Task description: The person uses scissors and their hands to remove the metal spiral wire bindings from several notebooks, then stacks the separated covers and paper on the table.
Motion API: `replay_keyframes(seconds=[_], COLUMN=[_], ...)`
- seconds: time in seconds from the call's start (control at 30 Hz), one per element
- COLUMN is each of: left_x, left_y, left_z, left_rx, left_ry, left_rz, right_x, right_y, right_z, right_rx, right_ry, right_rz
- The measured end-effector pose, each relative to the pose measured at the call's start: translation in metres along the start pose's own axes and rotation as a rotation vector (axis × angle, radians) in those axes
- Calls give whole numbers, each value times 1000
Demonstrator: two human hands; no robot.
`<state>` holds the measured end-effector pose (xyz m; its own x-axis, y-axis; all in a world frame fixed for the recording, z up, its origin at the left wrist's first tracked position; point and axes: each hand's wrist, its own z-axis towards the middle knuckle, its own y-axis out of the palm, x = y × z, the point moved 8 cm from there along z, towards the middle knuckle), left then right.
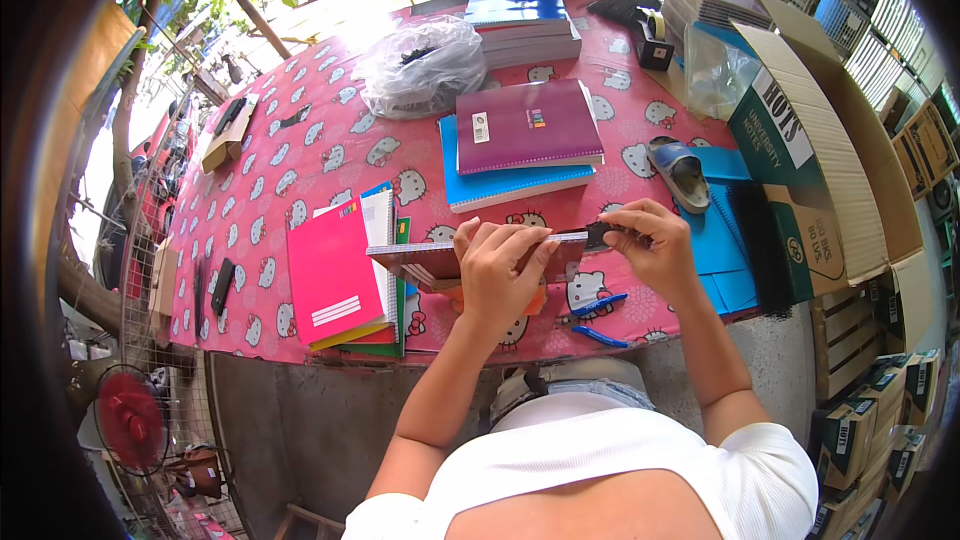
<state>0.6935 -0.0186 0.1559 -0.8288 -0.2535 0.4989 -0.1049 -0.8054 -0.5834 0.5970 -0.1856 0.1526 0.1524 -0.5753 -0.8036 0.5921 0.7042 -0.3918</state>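
Note:
My left hand (497, 265) grips a flat brown-covered notebook (425, 260) held level above the table's near edge. My right hand (652, 240) pinches a small dark binding piece (600, 233) at the notebook's right end. Under the hands lie blue-handled scissors (597, 306) and something orange, partly hidden. A pink notebook (333, 283) tops a stack of spiral books left of my hands. Farther back, a maroon notebook (527, 126) rests on a blue one (512, 184).
The table has a pink cartoon-cat cloth (270, 190). A clear bag (422, 66), book stacks (525, 25) and a tape dispenser (655, 40) stand at the back. A blue sandal (680, 172), blue covers and open cardboard boxes (810, 160) crowd the right. A red fan (130, 420) stands lower left.

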Motion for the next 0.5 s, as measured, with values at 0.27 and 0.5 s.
replay_keyframes(seconds=[0.27, 0.5], left_x=[3, 7], left_y=[-2, -1], left_z=[-3, -2], left_rx=[18, 42], left_ry=[-5, -11], left_rz=[41, 26], right_x=[2, 5], right_y=[2, 7], right_z=[12, 18], right_rx=[-91, -105], right_ry=[-30, -149], right_rz=[-9, -103])
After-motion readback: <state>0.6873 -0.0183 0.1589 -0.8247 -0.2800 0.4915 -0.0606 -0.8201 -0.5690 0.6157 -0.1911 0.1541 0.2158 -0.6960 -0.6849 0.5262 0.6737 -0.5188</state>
